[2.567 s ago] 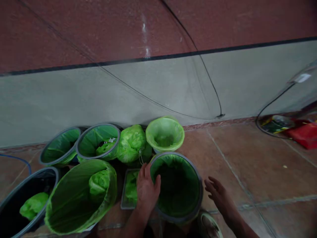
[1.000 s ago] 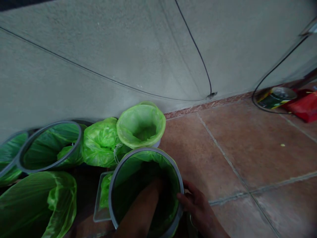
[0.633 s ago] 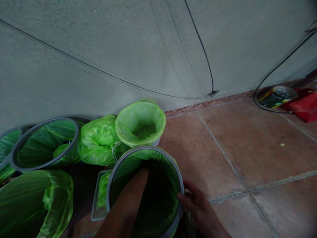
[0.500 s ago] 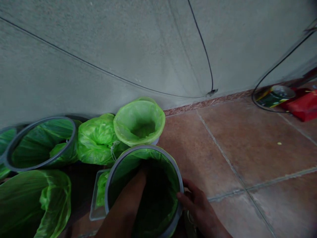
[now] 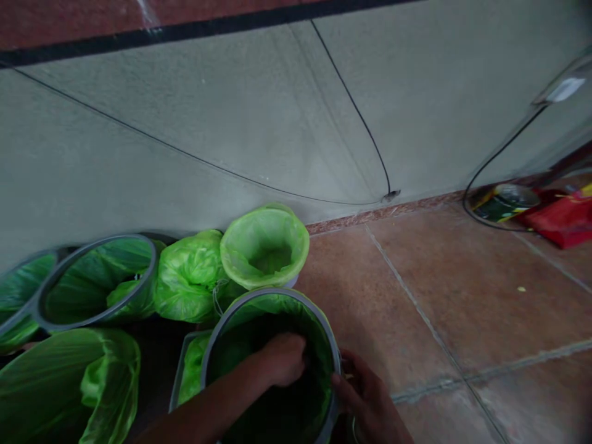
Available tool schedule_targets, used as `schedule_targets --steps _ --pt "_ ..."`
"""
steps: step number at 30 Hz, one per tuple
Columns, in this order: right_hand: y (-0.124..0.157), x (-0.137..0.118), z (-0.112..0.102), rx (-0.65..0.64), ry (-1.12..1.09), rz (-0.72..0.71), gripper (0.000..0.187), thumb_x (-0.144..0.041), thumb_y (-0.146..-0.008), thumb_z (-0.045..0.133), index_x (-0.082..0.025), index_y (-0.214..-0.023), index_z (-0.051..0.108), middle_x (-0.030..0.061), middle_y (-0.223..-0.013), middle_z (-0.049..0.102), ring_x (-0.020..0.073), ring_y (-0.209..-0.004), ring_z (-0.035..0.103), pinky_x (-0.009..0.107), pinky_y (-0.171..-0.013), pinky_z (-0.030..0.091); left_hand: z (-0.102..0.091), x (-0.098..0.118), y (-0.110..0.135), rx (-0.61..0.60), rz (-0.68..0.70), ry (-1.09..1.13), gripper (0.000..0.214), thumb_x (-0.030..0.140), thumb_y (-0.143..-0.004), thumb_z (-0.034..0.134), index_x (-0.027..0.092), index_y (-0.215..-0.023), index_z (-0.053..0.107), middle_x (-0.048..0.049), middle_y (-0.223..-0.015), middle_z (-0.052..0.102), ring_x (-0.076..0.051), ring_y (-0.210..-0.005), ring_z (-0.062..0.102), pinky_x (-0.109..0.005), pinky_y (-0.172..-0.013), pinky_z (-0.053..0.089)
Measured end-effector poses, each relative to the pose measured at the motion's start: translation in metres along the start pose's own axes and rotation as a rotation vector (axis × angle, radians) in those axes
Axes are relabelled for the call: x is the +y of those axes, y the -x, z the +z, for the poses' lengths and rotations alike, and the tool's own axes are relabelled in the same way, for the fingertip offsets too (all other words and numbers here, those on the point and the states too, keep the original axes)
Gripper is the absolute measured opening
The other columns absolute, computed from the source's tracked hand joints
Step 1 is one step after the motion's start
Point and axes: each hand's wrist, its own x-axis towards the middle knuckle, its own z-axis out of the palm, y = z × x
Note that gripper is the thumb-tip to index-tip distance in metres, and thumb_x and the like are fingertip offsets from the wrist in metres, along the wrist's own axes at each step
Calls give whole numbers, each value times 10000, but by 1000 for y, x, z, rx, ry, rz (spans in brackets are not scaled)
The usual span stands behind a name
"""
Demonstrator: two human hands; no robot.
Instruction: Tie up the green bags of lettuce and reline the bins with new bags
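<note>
A round trash bin [image 5: 335,351] with a grey rim and a green plastic liner [image 5: 319,333] stands in front of me. My left hand [image 5: 287,359] reaches down inside it, fingers curled into a fist near the liner's right side. Whatever may be in that fist is hidden. My right hand [image 5: 365,394] grips the bin from the right, thumb at the rim and fingers around the outside. The bin's bottom is too dark to make out.
Touching the bin behind is a smaller lined bin [image 5: 266,240]. A tied green bag [image 5: 187,271], another grey-rimmed bin [image 5: 155,259] and a green-lined container [image 5: 41,364] stand left. Cables [image 5: 351,95] hang along the wall. A tin [image 5: 504,202] and red bag [image 5: 562,219] lie far right.
My left hand has come up from the dark depth of the bin and moved right, so its fist now shows. My right hand keeps its hold. The view has tilted up slightly.
</note>
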Motion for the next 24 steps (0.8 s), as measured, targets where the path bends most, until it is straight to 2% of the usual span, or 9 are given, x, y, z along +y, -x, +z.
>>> schedule_targets --steps 1,3,7,9,10,13,17,22,24 --pt "0 0 -3 6 -1 8 677 -688 -753 669 -199 -1217 606 107 -1043 728 259 -847 713 358 -673 573 -11 5 2 -89 60 0 143 394 -717 682 261 -751 722 -35 -732 744 -242 -760 715 -338 -744 564" --pt "-2 0 -10 1 8 38 694 -695 -766 651 -189 -1236 589 113 -1025 728 286 -922 712 388 -728 586 -36 5 18 -37 69 67 254 402 -849 551 269 -976 726 -23 -874 766 -201 -821 715 -305 -779 557" --pt "-16 -5 -26 135 155 5 740 -720 -753 627 -156 -1231 590 146 -1050 722 306 -925 711 438 -790 591 -73 -38 66 570 -149 207 407 499 -839 535 225 -1109 667 -54 -992 762 -216 -919 717 -329 -829 571" --pt "-28 -13 -28 235 288 -89 775 -744 -747 591 -139 -1231 601 178 -1101 712 320 -940 708 454 -814 583 -76 -68 83 754 -289 235 485 539 -787 567 199 -1123 649 -75 -980 763 -245 -906 724 -370 -818 581" --pt "-35 -20 -26 252 353 -133 789 -749 -756 567 -133 -1247 598 194 -1143 702 326 -962 704 465 -840 575 -72 -81 88 776 -361 240 477 539 -772 570 194 -1089 657 -85 -969 764 -260 -902 728 -390 -815 582" --pt "-51 -44 -12 186 474 -234 735 -726 -805 505 -131 -1216 636 206 -1202 694 334 -1039 687 494 -948 528 -54 -107 97 654 -455 293 358 486 -802 525 197 -948 680 -99 -935 768 -272 -931 729 -395 -836 565" --pt "-53 -62 4 6 489 -244 562 -644 -841 513 -165 -1032 736 137 -1100 751 314 -1040 685 458 -980 509 -34 -112 104 486 -419 361 305 412 -855 473 195 -810 682 -68 -802 747 -236 -823 718 -337 -769 541" --pt "-19 -37 -8 122 491 -114 607 -630 -782 552 -124 -1071 723 132 -1025 762 306 -966 704 394 -817 568 -45 -107 85 388 -340 433 271 372 -859 522 188 -824 718 -37 -785 752 -215 -794 696 -309 -741 531" --pt "3 -25 -18 142 472 -22 660 -650 -761 558 -110 -1117 688 137 -970 759 295 -879 719 383 -721 584 -50 -105 72 425 -294 463 257 359 -843 568 189 -937 737 -55 -902 774 -225 -869 704 -330 -811 539"
